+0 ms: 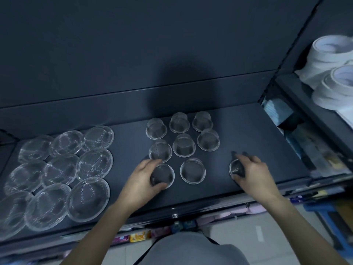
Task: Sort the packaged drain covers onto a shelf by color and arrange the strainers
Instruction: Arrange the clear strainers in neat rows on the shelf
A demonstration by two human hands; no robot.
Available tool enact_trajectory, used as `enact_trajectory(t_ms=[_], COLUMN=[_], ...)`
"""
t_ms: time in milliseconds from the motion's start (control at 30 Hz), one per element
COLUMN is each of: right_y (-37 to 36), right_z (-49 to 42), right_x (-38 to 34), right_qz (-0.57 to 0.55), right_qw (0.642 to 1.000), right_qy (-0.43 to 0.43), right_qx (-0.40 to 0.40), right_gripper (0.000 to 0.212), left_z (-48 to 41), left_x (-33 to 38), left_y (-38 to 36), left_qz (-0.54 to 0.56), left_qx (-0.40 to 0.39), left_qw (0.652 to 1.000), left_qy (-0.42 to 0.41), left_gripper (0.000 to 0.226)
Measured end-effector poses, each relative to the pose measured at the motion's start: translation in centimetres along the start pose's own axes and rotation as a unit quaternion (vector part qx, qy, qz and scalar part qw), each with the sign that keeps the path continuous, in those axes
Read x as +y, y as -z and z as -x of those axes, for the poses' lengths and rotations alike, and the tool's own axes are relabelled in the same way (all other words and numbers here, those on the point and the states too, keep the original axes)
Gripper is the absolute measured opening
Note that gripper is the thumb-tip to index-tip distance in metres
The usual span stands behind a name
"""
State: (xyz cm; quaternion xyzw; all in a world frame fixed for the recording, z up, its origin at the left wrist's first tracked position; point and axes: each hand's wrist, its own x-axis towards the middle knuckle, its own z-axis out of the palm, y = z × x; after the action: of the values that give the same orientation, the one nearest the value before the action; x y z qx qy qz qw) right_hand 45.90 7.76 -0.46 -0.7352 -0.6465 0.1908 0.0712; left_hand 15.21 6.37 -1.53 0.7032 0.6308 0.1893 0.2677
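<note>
Shelf (248, 131): a dark, flat board that carries every strainer in view.
Flat strainers (63, 169): wide mesh discs with clear rims, clustered at the shelf's left end, several rims overlapping.
Cup strainers (184, 145): small, deep mesh cups in close-set rows at mid-shelf, three in the back row, three in the middle, two in front.
Left hand (141, 178): your grip curls round the front-left cup (162, 175), which sits in line with its row.
Right hand (252, 169): your grip grasps the loose cup (236, 168), well right of the rows. Whether it touches the shelf cannot be told.
Front-middle cup (192, 170): it stands alone between your two hands.
Open place: the third spot of the front row, just right of the front-middle cup.
Deciding relation: that spot lies to the left of your right grip, between it and the front-middle cup, so your right hand is much the nearer.
Long axis: none, since the cups are round.
Judged step: closing the front row, probably by a short leftward carry.
</note>
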Motion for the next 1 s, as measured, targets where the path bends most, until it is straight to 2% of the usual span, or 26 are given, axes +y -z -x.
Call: enact_trajectory(t_ms=[167, 300, 1000], right_y=[-0.6, -0.7, -1.5], right_z=[-0.4, -0.9, -2.6], right_x=[-1.8, -3.1, -2.6], right_qz=[-0.067, -0.055, -0.061], right_qw=[0.997, 0.995, 0.979], right_qy=[0.046, 0.079, 0.190], right_qx=[0.007, -0.020, -0.043], right_gripper=[0.074, 0.074, 0.068], left_z=[0.0, 0.3, 0.8], left_x=[0.0, -0.2, 1.0], left_y=[-0.1, -0.2, -1.0], left_qz=[-0.001, -0.004, -0.006], left_qx=[0.000, 0.003, 0.014], left_qw=[1.000, 1.000, 0.998], left_qy=[0.009, 0.016, 0.053], left_gripper=[0.072, 0.073, 0.072])
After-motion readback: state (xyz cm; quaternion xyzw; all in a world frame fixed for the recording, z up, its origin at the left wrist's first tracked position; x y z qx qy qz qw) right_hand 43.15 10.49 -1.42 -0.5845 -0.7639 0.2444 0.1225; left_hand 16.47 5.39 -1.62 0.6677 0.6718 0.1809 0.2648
